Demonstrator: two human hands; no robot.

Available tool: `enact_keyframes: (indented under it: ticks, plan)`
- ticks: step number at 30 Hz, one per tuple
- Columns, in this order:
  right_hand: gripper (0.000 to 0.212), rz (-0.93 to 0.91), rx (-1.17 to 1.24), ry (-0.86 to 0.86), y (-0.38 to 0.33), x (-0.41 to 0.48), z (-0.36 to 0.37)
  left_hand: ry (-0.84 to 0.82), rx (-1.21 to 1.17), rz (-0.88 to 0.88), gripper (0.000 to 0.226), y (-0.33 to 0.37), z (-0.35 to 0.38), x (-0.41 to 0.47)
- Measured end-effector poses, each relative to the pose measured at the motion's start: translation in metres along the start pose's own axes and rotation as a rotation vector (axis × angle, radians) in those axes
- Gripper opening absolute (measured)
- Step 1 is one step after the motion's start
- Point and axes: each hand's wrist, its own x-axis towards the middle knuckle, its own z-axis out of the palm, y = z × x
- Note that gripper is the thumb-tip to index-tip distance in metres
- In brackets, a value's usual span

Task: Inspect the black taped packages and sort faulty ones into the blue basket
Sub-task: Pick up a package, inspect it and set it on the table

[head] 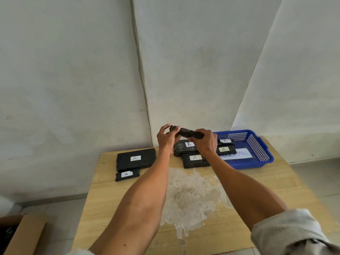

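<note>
Black taped package (185, 133): held in the air over the far middle of the worktop (110, 199), long axis left to right, right end slightly lower. Gripped at both ends. Left hand (166, 137) pinching the left end between thumb and curled fingers. Right hand (205, 142) wrapped over the right end, back of the hand toward the camera. Wrapping wrinkled along the middle (fault or not: cannot tell).

Blue basket (265, 144) at the far right of the worktop, mesh-walled, close to the wall. Inside, at its left part: far basket package (226, 141) and near basket package (225, 149), one just behind the other, each with a white "A" label. Also inside: white paper sheet (237, 155) lettered "…NORMAL" (first letters hidden behind the right forearm).

Below the hands, just left of the basket: middle far package (184, 147) and middle near package (195, 160), overlapping, both labelled "A".

Far left of the worktop: large flat package (136, 159), and small package (127, 174) just on its near side, touching or nearly so (cannot tell which). Both labelled "A".

Pale worn patch (189, 196) across the middle of the worktop. Grey rolled sleeve (287, 234) on the right forearm, near right. Cardboard box (24, 234) on the floor, near left. Thin cable (141, 74) running down the wall behind.
</note>
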Motion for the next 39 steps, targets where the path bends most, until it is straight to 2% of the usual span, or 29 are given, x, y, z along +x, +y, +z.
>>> enact_keyframes:
  ticks: [2,6,8,11,15,19,21,25,29,39]
  plan:
    - [0.054,0.018,0.072,0.012,-0.002,0.0,-0.002,0.023,-0.049,-0.003,0.035,0.0,-0.001,0.001]
    - [0.062,0.097,0.43,-0.02,-0.009,-0.001,-0.01,0.072,-0.053,-0.044,0.027,-0.005,-0.001,0.008]
    - [0.058,0.115,0.539,0.012,-0.011,-0.002,-0.014,0.117,0.044,-0.036,0.021,-0.012,-0.003,0.015]
    - [0.045,0.098,0.544,0.043,-0.013,0.0,-0.017,0.166,0.097,-0.032,0.016,-0.019,-0.008,0.018]
    - [0.029,0.079,0.611,0.03,-0.016,0.0,-0.016,0.17,0.049,-0.116,0.043,-0.029,-0.006,0.019]
    - [0.019,0.094,0.849,-0.009,-0.027,-0.003,-0.016,0.157,-0.101,-0.242,0.02,-0.027,-0.002,0.017]
    - [0.018,0.128,0.923,-0.037,-0.033,-0.002,-0.02,0.146,-0.178,-0.309,0.017,-0.023,-0.001,0.016]
    - [0.033,0.252,1.048,-0.152,-0.034,0.003,-0.026,0.129,-0.23,-0.353,0.014,-0.02,-0.001,0.012]
    - [0.02,0.322,1.08,-0.253,-0.031,0.005,-0.028,0.119,-0.317,-0.32,0.032,-0.022,0.003,0.01]
    - [0.016,0.291,1.088,-0.297,-0.023,0.005,-0.028,0.108,-0.312,-0.306,0.026,-0.022,0.004,0.007]
